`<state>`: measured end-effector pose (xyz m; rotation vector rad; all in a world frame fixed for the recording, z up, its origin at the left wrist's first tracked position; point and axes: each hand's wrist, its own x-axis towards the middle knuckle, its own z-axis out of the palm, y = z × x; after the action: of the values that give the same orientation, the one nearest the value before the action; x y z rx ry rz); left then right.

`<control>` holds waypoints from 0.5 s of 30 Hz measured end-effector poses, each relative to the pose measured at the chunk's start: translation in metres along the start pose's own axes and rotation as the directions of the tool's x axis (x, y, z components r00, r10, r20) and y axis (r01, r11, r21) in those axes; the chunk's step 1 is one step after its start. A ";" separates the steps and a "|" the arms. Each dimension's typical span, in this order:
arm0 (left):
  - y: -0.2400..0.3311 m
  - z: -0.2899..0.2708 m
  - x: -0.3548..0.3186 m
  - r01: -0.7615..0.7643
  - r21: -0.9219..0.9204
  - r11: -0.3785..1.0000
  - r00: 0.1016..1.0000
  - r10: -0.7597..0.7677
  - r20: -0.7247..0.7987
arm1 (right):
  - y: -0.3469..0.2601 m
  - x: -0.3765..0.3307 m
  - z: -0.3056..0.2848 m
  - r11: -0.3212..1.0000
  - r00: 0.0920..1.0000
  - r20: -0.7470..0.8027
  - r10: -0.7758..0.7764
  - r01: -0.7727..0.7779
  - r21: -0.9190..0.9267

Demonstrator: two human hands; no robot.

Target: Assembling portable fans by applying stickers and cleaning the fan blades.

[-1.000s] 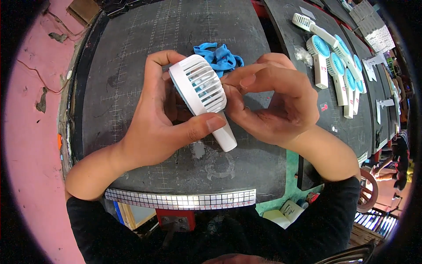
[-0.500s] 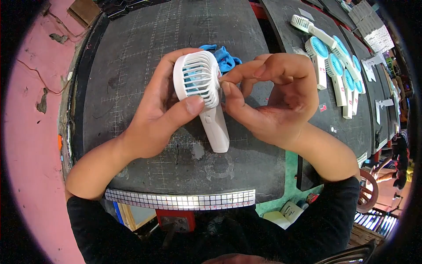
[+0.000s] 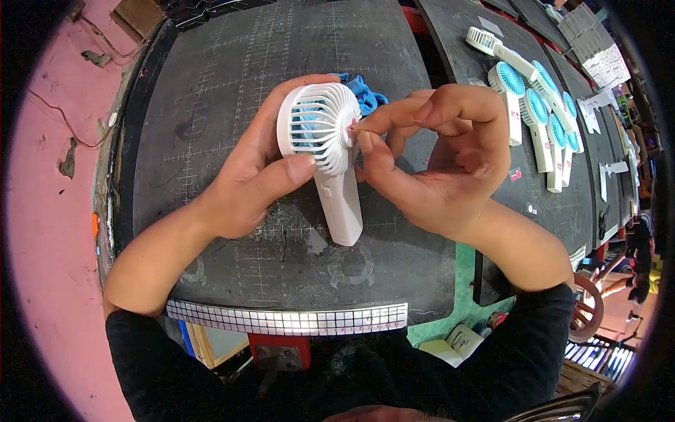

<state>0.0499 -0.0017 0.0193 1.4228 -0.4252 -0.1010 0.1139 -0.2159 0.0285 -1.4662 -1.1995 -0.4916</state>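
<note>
A white handheld fan (image 3: 342, 211) with a slatted round cage and blue blades inside is held above the dark work table (image 3: 232, 91). My left hand (image 3: 246, 186) is closed around the cage's left side, its thumb on the lower slats and its fingers behind. Thumb and forefinger of my right hand (image 3: 450, 155) are pinched together against the hub at the centre of the cage's back. A tiny reddish spot shows at the hub beside those fingertips; whatever they pinch is too small to make out. The fan's handle points down towards me.
A blue cloth (image 3: 364, 95) lies behind the fan. Several white fans with blue fronts (image 3: 534, 105) lie on the board to the right. A gridded white ruler strip (image 3: 288, 320) runs along the near table edge, and a pink wall (image 3: 56, 232) stands at left.
The fan has turned slightly so its back hub faces me more, and a reddish spot now shows there. My right hand stays pinched at the hub.
</note>
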 end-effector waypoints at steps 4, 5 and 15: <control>0.000 -0.003 0.000 0.027 -0.016 1.000 0.999 -0.027 0.023 | 0.001 0.000 -0.001 1.000 1.000 0.008 0.005 -0.005 -0.001; 0.000 -0.004 0.000 0.027 -0.015 1.000 0.999 -0.027 0.023 | 0.002 0.000 -0.001 1.000 1.000 0.008 0.005 -0.005 -0.001; -0.002 -0.004 0.000 -0.002 0.020 1.000 0.999 0.002 0.040 | 0.009 -0.005 0.002 0.997 0.999 -0.030 -0.017 0.019 0.073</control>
<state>0.0522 0.0016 0.0166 1.4422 -0.4617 -0.1241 0.1189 -0.2150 0.0200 -1.3825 -1.1966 -0.4744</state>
